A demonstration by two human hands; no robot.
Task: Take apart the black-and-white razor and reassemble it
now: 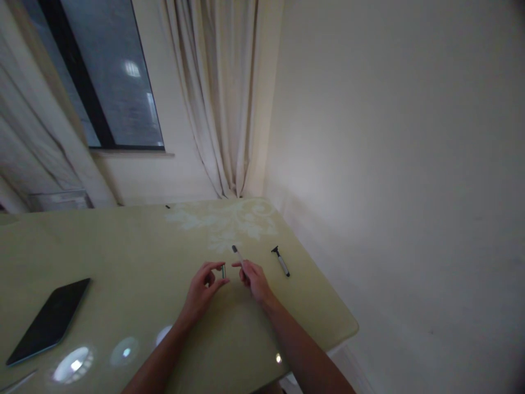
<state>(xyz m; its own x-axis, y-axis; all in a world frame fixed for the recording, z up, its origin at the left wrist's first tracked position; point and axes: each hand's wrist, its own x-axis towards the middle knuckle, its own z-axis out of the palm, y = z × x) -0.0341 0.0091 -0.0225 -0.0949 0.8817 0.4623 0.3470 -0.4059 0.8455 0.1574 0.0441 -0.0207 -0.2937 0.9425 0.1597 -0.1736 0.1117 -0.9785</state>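
Note:
My left hand (204,285) hovers over the middle of the pale green table (135,257) and pinches a small greenish cap-like piece (223,271) between thumb and forefinger. Just to its right, my right hand (253,278) is closed around a slim razor handle (237,254), whose dark tip points up and away from me. The two hands are a few centimetres apart and the small piece faces the handle. A second razor (281,261) with a dark head and light handle lies on the table to the right of my right hand.
A dark phone or tablet (51,319) lies flat near the table's left front. The table's right edge runs close to a plain wall (389,191). A curtain (221,98) and a window (106,76) stand behind the table.

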